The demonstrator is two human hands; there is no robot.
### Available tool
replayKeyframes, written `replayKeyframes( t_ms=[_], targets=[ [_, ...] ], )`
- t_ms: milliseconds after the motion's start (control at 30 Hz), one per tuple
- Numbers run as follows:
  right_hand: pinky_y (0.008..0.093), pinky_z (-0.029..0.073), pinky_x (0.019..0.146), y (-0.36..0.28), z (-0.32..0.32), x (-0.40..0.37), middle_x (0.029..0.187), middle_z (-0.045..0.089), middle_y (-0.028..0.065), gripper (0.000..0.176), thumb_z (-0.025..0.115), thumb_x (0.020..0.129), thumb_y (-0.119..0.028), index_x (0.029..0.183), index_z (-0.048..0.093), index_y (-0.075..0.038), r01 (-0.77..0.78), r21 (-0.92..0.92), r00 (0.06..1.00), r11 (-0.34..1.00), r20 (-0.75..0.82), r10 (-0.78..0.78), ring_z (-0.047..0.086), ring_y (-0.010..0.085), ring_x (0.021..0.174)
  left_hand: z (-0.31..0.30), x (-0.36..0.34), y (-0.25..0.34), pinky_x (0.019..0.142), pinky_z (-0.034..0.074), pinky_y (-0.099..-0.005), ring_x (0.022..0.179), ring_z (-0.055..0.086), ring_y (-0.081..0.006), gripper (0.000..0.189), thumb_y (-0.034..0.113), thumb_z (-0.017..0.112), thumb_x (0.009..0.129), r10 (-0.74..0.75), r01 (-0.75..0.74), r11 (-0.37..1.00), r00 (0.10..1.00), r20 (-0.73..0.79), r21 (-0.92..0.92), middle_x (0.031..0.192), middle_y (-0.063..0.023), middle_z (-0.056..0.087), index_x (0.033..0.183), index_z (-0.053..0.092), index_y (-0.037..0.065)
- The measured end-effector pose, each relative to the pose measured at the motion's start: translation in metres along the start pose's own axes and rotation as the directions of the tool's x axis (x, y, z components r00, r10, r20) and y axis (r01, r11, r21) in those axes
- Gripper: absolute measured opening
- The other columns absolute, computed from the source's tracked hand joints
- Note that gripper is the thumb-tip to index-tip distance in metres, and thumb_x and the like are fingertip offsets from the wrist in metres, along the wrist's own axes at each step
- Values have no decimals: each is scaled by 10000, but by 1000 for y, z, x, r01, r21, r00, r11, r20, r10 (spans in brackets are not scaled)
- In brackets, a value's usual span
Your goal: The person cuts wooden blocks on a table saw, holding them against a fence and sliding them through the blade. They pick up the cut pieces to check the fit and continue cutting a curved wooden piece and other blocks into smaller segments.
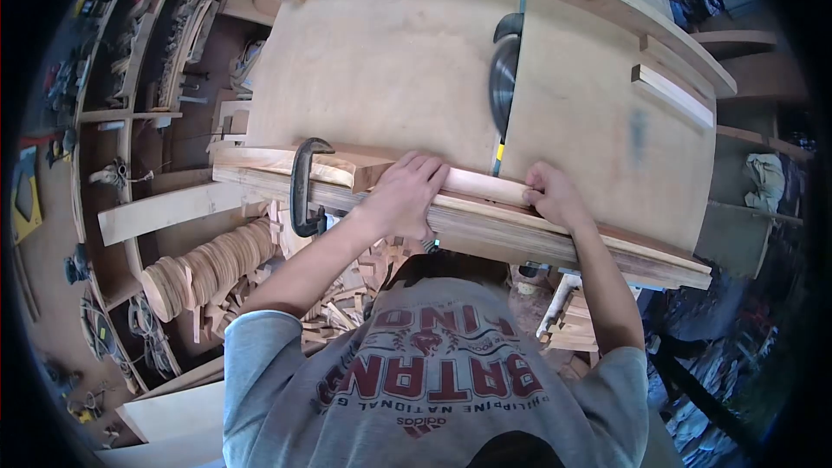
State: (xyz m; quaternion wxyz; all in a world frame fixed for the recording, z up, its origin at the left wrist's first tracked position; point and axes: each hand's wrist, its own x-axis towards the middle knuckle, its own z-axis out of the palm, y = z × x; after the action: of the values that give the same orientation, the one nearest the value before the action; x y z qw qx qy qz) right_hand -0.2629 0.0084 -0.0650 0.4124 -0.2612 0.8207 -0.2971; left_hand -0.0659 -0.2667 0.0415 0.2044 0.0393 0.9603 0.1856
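Note:
A narrow pale wood strip (475, 184) lies along the near edge of a plywood saw table (381, 69), just in front of the circular saw blade (503, 78) that stands in its slot. My left hand (406, 195) presses down on the strip's left part, fingers spread over it. At the strip's right end, my right hand (553, 198) is curled around it. Both hands sit on the near side of the blade, one on either side of the blade line.
A black C-clamp (303, 186) grips the layered boards at the table's near left edge. Below lie a row of round wooden discs (208, 264), a pile of offcuts (347, 299) and a loose plank (165, 212). A small wood block (672, 91) sits on the table's right.

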Motion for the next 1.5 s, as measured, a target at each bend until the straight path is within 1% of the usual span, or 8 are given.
replayKeyframes(
  t_ms=[200, 267, 600, 667, 900, 1000, 1067, 1500],
  targets=[
    [381, 557, 779, -1, 2, 3, 872, 709, 98, 219, 780, 899, -62, 1058, 633, -28, 176, 73, 984, 982, -2, -176, 692, 215, 860, 42, -3, 40, 1265, 358, -507, 1439, 502, -451, 1057, 269, 892, 642, -200, 180, 978, 952, -233, -103, 1514, -302, 544, 1524, 445, -106],
    [334, 541, 760, -1, 1, 1, 864, 693, 50, 185, 766, 916, -29, 1058, 647, -31, -36, 219, 997, 975, 69, 22, 661, 150, 827, 47, -2, 38, 1250, 375, -498, 1422, 521, -444, 1037, 249, 877, 618, -222, 199, 974, 935, -277, -111, 1503, -302, 561, 1505, 473, -107],
    [304, 536, 756, 8, 5, 3, 887, 700, 26, 225, 765, 919, 7, 1129, 694, -26, -27, 278, 993, 960, 116, -6, 640, 116, 814, 49, -3, 32, 1185, 423, -492, 1333, 578, -419, 979, 191, 850, 568, -247, 200, 963, 922, -297, -182, 1448, -286, 592, 1447, 530, -97],
    [293, 543, 801, -8, 4, -3, 911, 719, 6, 309, 729, 914, 63, 1210, 713, -24, 119, 101, 992, 988, 33, -123, 652, 119, 816, 48, -5, 31, 1175, 425, -491, 1335, 578, -407, 952, 165, 841, 575, -231, 174, 965, 915, -330, -195, 1450, -276, 589, 1438, 533, -94],
    [321, 567, 789, 30, -18, 2, 956, 748, 43, 373, 794, 899, -34, 1268, 736, -42, 4, 91, 996, 996, 90, -13, 683, 138, 878, 39, -48, 48, 1236, 372, -533, 1407, 550, -348, 740, 226, 854, 762, -88, -42, 968, 866, -492, -246, 1512, -156, 588, 1434, 610, 34],
    [333, 579, 791, 43, -34, -10, 968, 748, 55, 382, 811, 893, -48, 1269, 740, -51, 181, -284, 983, 942, 76, -166, 701, 154, 873, 49, -78, 53, 1239, 378, -547, 1409, 562, -322, 561, 268, 843, 827, -122, -81, 946, 808, -576, -313, 1481, -110, 630, 1341, 704, 89],
    [351, 591, 787, 0, -27, -22, 976, 753, 70, 366, 827, 882, -63, 1239, 750, -50, 109, 167, 994, 980, -32, -106, 719, 177, 874, 64, -91, 53, 1206, 408, -537, 1354, 601, -306, 454, 265, 817, 853, -182, -26, 953, 748, -638, -303, 1400, -116, 675, 1262, 735, 85],
    [323, 581, 807, 34, -53, -23, 957, 778, 82, 252, 790, 864, 52, 1106, 753, -7, -35, 1, 993, 999, 114, 35, 721, 146, 888, 66, -106, 65, 1055, 523, -493, 1200, 685, -317, 339, 192, 838, 823, -245, 1, 945, 662, -708, -326, 1267, -96, 742, 1135, 786, 72]
  ],
)
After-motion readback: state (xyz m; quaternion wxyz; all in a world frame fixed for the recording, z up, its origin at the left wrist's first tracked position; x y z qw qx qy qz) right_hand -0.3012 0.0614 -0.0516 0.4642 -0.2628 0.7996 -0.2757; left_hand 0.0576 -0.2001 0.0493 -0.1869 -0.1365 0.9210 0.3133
